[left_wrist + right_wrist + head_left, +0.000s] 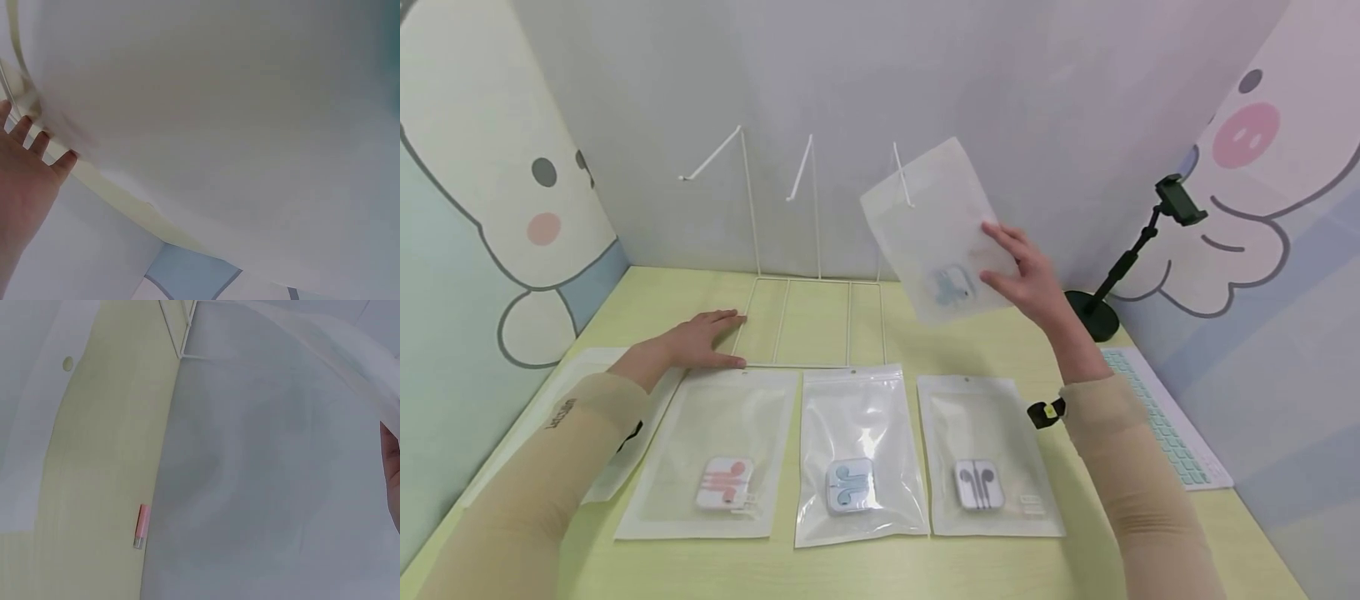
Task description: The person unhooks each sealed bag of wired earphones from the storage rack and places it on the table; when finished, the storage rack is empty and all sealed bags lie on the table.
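Up at the right hook of a white wire display rack, my right hand pinches a frosted zip bag by its right edge. Blue earphones in a case show through the bag's lower part. The bag hangs tilted, and the hook overlaps it; whether the hook passes through its hole I cannot tell. My left hand rests with fingers spread on the left side of the rack's base. Closest to it lies a zip bag with pink earphones. In the left wrist view, the left hand's fingers look extended.
Flat on the table lie a bag with blue earphones, one with grey earphones, and another white bag under my left forearm. A black phone stand and a keyboard are at right. A small pink tube lies near the wall.
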Available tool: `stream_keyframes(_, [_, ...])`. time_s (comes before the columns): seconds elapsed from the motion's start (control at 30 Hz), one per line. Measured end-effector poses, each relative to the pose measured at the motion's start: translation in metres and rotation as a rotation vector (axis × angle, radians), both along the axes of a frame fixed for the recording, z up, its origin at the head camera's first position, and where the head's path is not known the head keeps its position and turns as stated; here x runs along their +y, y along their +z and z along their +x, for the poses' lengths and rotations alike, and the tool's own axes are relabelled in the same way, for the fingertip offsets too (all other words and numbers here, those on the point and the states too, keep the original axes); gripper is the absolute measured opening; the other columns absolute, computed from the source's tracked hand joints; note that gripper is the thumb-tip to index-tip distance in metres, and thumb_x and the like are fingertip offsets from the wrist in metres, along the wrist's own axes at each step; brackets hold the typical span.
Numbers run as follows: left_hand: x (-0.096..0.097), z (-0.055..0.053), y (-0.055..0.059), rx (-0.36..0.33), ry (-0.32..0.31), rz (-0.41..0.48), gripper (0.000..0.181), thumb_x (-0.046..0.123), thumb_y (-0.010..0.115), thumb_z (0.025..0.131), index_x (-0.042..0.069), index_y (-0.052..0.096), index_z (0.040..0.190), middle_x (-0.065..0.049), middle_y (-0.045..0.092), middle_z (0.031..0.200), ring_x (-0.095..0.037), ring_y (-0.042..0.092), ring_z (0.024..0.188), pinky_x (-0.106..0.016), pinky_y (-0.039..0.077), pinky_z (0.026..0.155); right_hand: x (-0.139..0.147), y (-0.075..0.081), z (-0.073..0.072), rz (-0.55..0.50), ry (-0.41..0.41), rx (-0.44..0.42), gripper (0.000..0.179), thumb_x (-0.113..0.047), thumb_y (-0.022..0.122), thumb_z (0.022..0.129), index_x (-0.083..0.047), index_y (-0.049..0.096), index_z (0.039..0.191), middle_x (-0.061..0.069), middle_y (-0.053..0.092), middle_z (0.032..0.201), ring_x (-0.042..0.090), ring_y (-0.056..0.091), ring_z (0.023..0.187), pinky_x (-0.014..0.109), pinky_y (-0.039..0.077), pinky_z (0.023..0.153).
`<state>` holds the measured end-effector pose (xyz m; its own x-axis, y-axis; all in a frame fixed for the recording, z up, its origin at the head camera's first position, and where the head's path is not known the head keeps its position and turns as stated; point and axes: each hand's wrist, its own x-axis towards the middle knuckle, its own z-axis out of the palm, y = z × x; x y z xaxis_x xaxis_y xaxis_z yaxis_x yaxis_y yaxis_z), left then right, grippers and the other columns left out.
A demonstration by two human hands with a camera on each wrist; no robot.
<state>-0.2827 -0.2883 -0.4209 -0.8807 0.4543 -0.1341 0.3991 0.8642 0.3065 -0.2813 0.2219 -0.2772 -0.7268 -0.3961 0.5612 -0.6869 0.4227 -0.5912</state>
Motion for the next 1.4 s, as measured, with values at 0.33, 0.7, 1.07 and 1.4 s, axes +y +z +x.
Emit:
stream_keyframes(0.33, [0.001,-0.002,-0.001,-0.004,0.007,0.002,0.091,0.057,0.064,0.082,0.005,0.03,0.147,-0.023,0.022,0.152,-0.049,0.02,0.136,-0.066,0.023,0.104,0.015,0.009,0.009,0.023,0.056,0.026,0.06,0.016,0.065,0.079,0.005,0.047,0.135,0.019,0.046,0.135,0.001,0.052,0.106,0.01,0.044,0.085])
stream_keyframes(0.7, [0.002,0.001,0.0,-0.016,0.014,-0.002,0.092,0.058,0.063,0.081,0.005,0.029,0.147,-0.023,0.02,0.153,-0.05,0.018,0.136,-0.067,0.022,0.104,0.028,0.016,0.02,0.028,0.134,0.048,0.063,0.021,0.064,0.076,0.005,0.046,0.135,0.009,0.046,0.137,0.005,0.054,0.106,0.01,0.049,0.076])
stream_keyframes(1.07, [0.003,0.003,0.003,-0.016,0.021,0.002,0.091,0.056,0.065,0.081,0.004,0.03,0.147,-0.023,0.021,0.153,-0.05,0.018,0.136,-0.067,0.021,0.104,0.046,0.01,0.018,0.006,0.197,0.037,0.067,0.025,0.065,0.072,0.006,0.047,0.133,-0.001,0.047,0.136,0.008,0.055,0.103,0.011,0.05,0.072])
stream_keyframes(1.4, [0.003,0.002,0.002,-0.008,0.012,-0.01,0.091,0.058,0.064,0.081,0.003,0.031,0.146,-0.024,0.022,0.152,-0.05,0.019,0.136,-0.067,0.022,0.104,0.057,0.008,0.018,-0.06,0.293,0.024,0.07,0.031,0.062,0.067,0.009,0.048,0.132,0.009,0.047,0.137,0.014,0.058,0.103,0.014,0.053,0.072])
